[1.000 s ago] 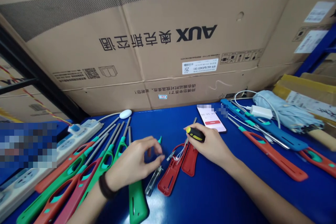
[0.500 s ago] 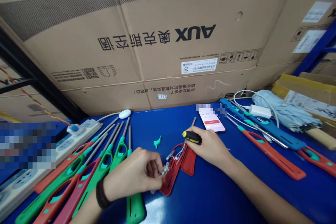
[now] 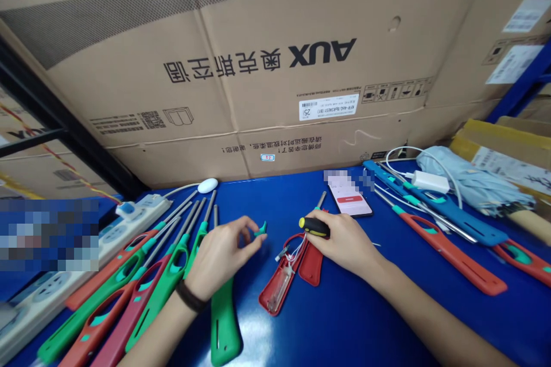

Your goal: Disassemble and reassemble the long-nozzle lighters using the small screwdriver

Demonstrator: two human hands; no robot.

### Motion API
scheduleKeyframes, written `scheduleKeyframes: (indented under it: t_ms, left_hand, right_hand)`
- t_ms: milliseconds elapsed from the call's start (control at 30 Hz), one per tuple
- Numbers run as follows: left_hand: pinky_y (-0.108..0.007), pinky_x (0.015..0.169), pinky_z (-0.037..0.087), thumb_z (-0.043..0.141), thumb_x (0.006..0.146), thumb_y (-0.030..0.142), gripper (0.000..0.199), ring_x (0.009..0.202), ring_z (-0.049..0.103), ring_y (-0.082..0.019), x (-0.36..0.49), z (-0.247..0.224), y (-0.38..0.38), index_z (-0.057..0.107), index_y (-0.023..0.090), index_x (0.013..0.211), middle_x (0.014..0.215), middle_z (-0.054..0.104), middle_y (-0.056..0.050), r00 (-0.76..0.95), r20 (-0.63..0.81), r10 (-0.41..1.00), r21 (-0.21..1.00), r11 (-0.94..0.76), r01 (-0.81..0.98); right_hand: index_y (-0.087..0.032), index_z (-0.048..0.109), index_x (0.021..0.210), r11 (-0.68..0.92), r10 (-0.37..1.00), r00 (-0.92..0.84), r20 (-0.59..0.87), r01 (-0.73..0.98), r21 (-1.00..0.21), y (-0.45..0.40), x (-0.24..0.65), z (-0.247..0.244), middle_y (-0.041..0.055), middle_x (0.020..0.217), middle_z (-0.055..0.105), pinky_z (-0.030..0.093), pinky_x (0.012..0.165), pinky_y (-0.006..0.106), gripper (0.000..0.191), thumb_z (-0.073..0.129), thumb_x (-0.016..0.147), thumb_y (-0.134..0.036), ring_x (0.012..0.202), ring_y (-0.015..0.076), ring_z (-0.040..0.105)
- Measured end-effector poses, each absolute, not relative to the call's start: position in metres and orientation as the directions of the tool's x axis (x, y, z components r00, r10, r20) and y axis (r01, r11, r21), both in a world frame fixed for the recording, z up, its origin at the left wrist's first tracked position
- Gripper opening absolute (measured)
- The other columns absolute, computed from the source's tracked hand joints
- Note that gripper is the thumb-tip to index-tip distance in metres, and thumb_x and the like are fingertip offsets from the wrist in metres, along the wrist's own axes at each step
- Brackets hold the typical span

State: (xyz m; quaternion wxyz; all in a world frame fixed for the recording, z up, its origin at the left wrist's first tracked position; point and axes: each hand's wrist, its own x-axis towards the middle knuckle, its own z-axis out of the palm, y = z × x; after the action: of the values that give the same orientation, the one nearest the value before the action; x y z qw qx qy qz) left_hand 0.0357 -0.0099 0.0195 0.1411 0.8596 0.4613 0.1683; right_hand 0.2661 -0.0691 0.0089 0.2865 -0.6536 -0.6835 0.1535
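A red lighter casing [image 3: 270, 300] lies opened in the middle of the blue table, with a clear tank [image 3: 282, 284] and white wires inside it. Its other red half [image 3: 310, 266] rests just to the right. My right hand [image 3: 340, 238] is closed on a black and yellow screwdriver [image 3: 316, 227], above the upper part of the lighter. To the left, my left hand [image 3: 230, 243] has its thumb and fingers around a small teal trigger piece [image 3: 262, 230]; the fingers are slightly apart, and it is unclear whether they grip it.
Several long lighters [image 3: 159, 292] lie at the left beside a white power strip [image 3: 55, 284]. A phone [image 3: 350, 198] is behind my right hand. More lighters [image 3: 451, 252], a white adapter [image 3: 430, 182] and a folded light-blue umbrella [image 3: 469, 183] are at the right. A large cardboard box [image 3: 258, 6] stands behind.
My left hand has let go of the clear tank, which now lies in the red casing, and has moved up and left to the teal piece. My right hand is nearly still.
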Motion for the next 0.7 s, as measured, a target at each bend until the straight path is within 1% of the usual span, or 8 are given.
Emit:
scheduleKeyframes:
  t_ms: [33, 100, 167, 233, 367, 500, 600, 700]
  left_hand:
    - [-0.025, 0.059, 0.042, 0.056, 0.081, 0.049, 0.031, 0.064, 0.059, -0.016, 0.034, 0.016, -0.005, 0.062, 0.022, 0.094, 0.073, 0.063, 0.001, 0.512, 0.215, 0.832, 0.354, -0.554, 0.753]
    - [-0.030, 0.072, 0.045, 0.059, 0.079, 0.049, 0.034, 0.082, 0.059, -0.020, 0.030, 0.009, 0.003, 0.063, 0.023, 0.101, 0.089, 0.063, -0.003, 0.554, 0.256, 0.792, 0.322, -0.610, 0.724]
    - [-0.033, 0.080, 0.043, 0.059, 0.081, 0.045, 0.028, 0.089, 0.057, -0.022, 0.029, 0.004, 0.007, 0.064, 0.022, 0.096, 0.096, 0.061, -0.004, 0.593, 0.252, 0.765, 0.337, -0.644, 0.687]
    - [-0.034, 0.079, 0.043, 0.058, 0.082, 0.038, 0.021, 0.085, 0.056, -0.021, 0.030, 0.001, 0.009, 0.065, 0.020, 0.088, 0.093, 0.061, -0.005, 0.598, 0.230, 0.768, 0.369, -0.638, 0.676]
    - [-0.029, 0.067, 0.043, 0.060, 0.080, 0.032, 0.015, 0.072, 0.055, -0.017, 0.036, 0.007, 0.001, 0.063, 0.018, 0.078, 0.080, 0.062, -0.002, 0.619, 0.164, 0.768, 0.465, -0.614, 0.638]
    - [-0.031, 0.078, 0.043, 0.062, 0.078, 0.029, 0.011, 0.079, 0.057, -0.017, 0.045, 0.018, -0.014, 0.060, 0.020, 0.073, 0.082, 0.064, -0.001, 0.701, 0.189, 0.688, 0.564, -0.660, 0.496]
    - [-0.031, 0.077, 0.044, 0.061, 0.080, 0.030, 0.012, 0.078, 0.056, -0.017, 0.052, 0.022, -0.023, 0.059, 0.020, 0.075, 0.081, 0.063, -0.002, 0.708, 0.198, 0.678, 0.601, -0.655, 0.459]
    - [-0.030, 0.074, 0.044, 0.061, 0.081, 0.032, 0.014, 0.077, 0.055, -0.017, 0.057, 0.023, -0.027, 0.059, 0.020, 0.075, 0.080, 0.063, -0.002, 0.695, 0.191, 0.693, 0.613, -0.637, 0.467]
  right_hand:
    - [-0.026, 0.067, 0.093, 0.103, 0.979, 0.021, 0.201, 0.803, -0.587, -0.069, 0.267, 0.009, 0.0003, 0.078, 0.072, 0.045, 0.062, 0.027, 0.020, 0.056, 0.076, -0.024, 0.073, 0.0211, 0.067]
    - [-0.026, 0.067, 0.093, 0.119, 0.973, 0.025, 0.227, 0.795, -0.594, -0.070, 0.268, 0.010, 0.0007, 0.079, 0.072, 0.046, 0.064, 0.028, 0.020, 0.055, 0.077, -0.024, 0.073, 0.0209, 0.067]
    - [-0.026, 0.067, 0.092, 0.133, 0.969, 0.026, 0.247, 0.787, -0.603, -0.070, 0.269, 0.011, 0.0010, 0.079, 0.072, 0.047, 0.065, 0.028, 0.020, 0.055, 0.077, -0.023, 0.073, 0.0203, 0.067]
    - [-0.026, 0.067, 0.092, 0.126, 0.968, 0.036, 0.249, 0.789, -0.602, -0.070, 0.269, 0.012, 0.0011, 0.079, 0.072, 0.047, 0.064, 0.028, 0.019, 0.055, 0.077, -0.024, 0.073, 0.0204, 0.067]
    - [-0.026, 0.067, 0.092, 0.104, 0.968, 0.051, 0.244, 0.807, -0.582, -0.070, 0.269, 0.013, 0.0006, 0.079, 0.072, 0.045, 0.061, 0.028, 0.019, 0.056, 0.076, -0.026, 0.073, 0.0215, 0.067]
    - [-0.026, 0.067, 0.092, 0.060, 0.969, 0.089, 0.232, 0.823, -0.565, -0.068, 0.271, 0.015, 0.0008, 0.079, 0.072, 0.043, 0.060, 0.027, 0.019, 0.056, 0.076, -0.027, 0.075, 0.0222, 0.067]
    - [-0.025, 0.066, 0.089, 0.000, 0.971, 0.132, 0.200, 0.835, -0.550, -0.065, 0.277, 0.016, 0.0022, 0.077, 0.071, 0.042, 0.060, 0.027, 0.017, 0.055, 0.077, -0.028, 0.074, 0.0232, 0.067]
    - [-0.023, 0.065, 0.080, -0.057, 0.976, 0.160, 0.148, 0.842, -0.536, -0.063, 0.287, 0.015, 0.0040, 0.071, 0.070, 0.039, 0.056, 0.028, 0.012, 0.056, 0.078, -0.030, 0.071, 0.0248, 0.067]
